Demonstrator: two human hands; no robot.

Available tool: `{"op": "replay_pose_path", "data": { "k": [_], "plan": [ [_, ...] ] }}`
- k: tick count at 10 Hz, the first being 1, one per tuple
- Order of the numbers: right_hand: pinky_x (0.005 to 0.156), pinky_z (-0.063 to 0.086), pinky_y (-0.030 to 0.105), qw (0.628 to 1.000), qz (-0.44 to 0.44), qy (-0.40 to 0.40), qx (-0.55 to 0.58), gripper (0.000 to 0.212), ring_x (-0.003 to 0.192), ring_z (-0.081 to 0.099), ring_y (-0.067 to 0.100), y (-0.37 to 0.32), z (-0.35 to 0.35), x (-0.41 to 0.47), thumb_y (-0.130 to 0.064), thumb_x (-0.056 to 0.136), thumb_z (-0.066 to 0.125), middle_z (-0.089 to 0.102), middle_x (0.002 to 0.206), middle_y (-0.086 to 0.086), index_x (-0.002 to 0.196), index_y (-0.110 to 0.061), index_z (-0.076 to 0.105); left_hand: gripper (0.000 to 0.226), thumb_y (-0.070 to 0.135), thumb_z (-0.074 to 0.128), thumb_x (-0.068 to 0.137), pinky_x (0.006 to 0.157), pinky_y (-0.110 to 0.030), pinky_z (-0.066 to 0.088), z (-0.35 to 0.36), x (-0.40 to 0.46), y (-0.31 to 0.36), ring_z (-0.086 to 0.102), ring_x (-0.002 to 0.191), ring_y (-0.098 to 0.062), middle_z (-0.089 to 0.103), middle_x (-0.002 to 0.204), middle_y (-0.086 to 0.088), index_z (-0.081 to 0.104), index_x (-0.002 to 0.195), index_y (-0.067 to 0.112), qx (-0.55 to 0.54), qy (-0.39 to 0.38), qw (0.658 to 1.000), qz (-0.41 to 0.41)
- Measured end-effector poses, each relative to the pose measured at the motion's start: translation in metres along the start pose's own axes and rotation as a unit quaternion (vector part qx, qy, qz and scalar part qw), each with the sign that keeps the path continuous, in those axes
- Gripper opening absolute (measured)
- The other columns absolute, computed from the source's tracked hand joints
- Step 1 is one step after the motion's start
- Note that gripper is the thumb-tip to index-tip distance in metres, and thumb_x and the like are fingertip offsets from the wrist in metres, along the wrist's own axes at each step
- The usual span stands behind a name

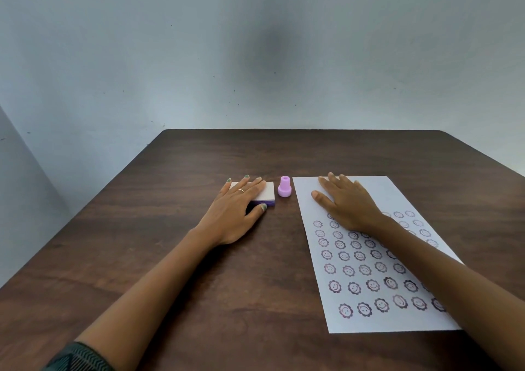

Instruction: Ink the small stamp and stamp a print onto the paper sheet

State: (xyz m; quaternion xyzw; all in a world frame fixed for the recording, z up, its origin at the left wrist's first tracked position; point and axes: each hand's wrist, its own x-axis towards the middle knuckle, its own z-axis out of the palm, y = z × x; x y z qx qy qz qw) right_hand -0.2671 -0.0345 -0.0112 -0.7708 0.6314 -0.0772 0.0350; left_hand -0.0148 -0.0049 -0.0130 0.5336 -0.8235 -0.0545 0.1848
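A small pink stamp (284, 187) stands upright on the dark wooden table (170, 228), between an ink pad and a paper sheet. The ink pad (268, 193) is a flat square box with a white lid and purple base; the lid looks closed. My left hand (237, 208) lies over the pad, fingers spread on the lid and thumb against its front edge. The white paper sheet (312, 257) carries several rows of purple smiley-flower prints on its nearer part. My right hand (345, 203) rests flat on the sheet's blank far end, holding nothing. Neither hand touches the stamp.
The table's far edge meets a pale grey wall. Bare wood lies to the left of the pad and in front of my left forearm. The sheet's right corner runs under my right forearm.
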Motion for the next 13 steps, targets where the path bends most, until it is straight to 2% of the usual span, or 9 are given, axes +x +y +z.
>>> {"op": "replay_pose_path", "data": {
  "k": [3,4,6,7,9,10,11,13],
  "plan": [
    [0.116,0.008,0.044,1.0,-0.007,0.02,0.018,0.059,0.143,0.01,0.025,-0.002,-0.001,-0.003,-0.05,0.093,0.023,0.013,0.156,0.006,0.143,-0.02,0.017,0.059,0.042,0.036,0.096,0.117,-0.034,-0.01,-0.001,-0.002,0.001,0.002,0.147,-0.011,0.015,0.158,0.006,0.016,0.149,0.025,0.014,0.005,1.0,0.001],
    [0.115,0.013,0.04,0.997,-0.022,0.058,0.035,0.055,0.143,0.014,0.024,-0.005,-0.004,-0.007,-0.045,0.095,0.028,0.019,0.155,0.006,0.142,-0.017,0.023,0.06,0.045,0.035,0.096,0.118,-0.036,-0.01,-0.002,-0.002,0.002,0.002,0.147,-0.01,0.015,0.159,0.006,0.014,0.149,0.025,0.025,0.007,1.0,0.002],
    [0.114,0.019,0.037,0.997,-0.038,0.034,0.065,0.049,0.139,0.028,0.022,-0.008,-0.005,-0.007,-0.039,0.095,0.033,0.032,0.15,0.005,0.138,-0.014,0.032,0.06,0.047,0.033,0.095,0.117,-0.032,-0.005,-0.001,0.0,0.004,0.006,0.146,-0.01,0.018,0.158,0.006,0.017,0.149,0.025,0.021,-0.003,1.0,-0.013],
    [0.114,0.018,0.036,0.996,-0.042,0.042,0.067,0.049,0.139,0.027,0.021,-0.006,-0.004,-0.005,-0.038,0.095,0.033,0.032,0.15,0.005,0.139,-0.015,0.032,0.061,0.048,0.033,0.095,0.117,-0.03,-0.005,0.0,-0.001,0.004,0.006,0.146,-0.007,0.017,0.158,0.009,0.017,0.149,0.027,0.021,0.0,1.0,-0.016],
    [0.112,0.005,0.029,0.996,-0.051,0.032,0.072,0.055,0.142,0.017,0.018,0.004,0.006,0.002,-0.047,0.094,0.023,0.022,0.154,0.001,0.142,-0.021,0.021,0.063,0.056,0.028,0.089,0.118,-0.025,-0.005,0.003,-0.001,0.0,0.002,0.144,0.001,0.012,0.155,0.019,0.017,0.148,0.034,0.004,0.011,1.0,-0.014],
    [0.111,0.002,0.03,0.996,-0.043,0.031,0.077,0.06,0.142,0.017,0.019,-0.002,0.0,-0.002,-0.046,0.088,0.018,0.022,0.154,0.003,0.142,-0.019,0.021,0.064,0.051,0.03,0.091,0.119,-0.03,-0.004,-0.002,-0.001,0.003,0.003,0.146,-0.004,0.012,0.157,0.013,0.017,0.149,0.029,0.015,-0.005,1.0,-0.023],
    [0.116,0.006,0.034,0.996,-0.04,0.0,0.085,0.056,0.142,0.017,0.021,-0.004,-0.01,-0.004,-0.042,0.091,0.021,0.024,0.153,0.006,0.142,-0.017,0.023,0.064,0.046,0.036,0.091,0.12,-0.035,-0.003,-0.012,0.001,0.012,0.007,0.147,-0.011,0.016,0.157,0.007,0.023,0.148,0.021,0.022,-0.01,0.999,-0.042],
    [0.116,0.009,0.039,0.992,0.02,-0.02,0.121,0.052,0.141,0.021,0.026,-0.014,-0.036,-0.008,-0.038,0.094,0.032,0.028,0.152,0.01,0.14,-0.013,0.028,0.063,0.042,0.038,0.092,0.12,-0.042,0.003,-0.043,0.004,0.031,0.016,0.146,-0.021,0.022,0.156,0.001,0.025,0.147,0.015,-0.001,-0.046,0.995,-0.084]
  ]
}}
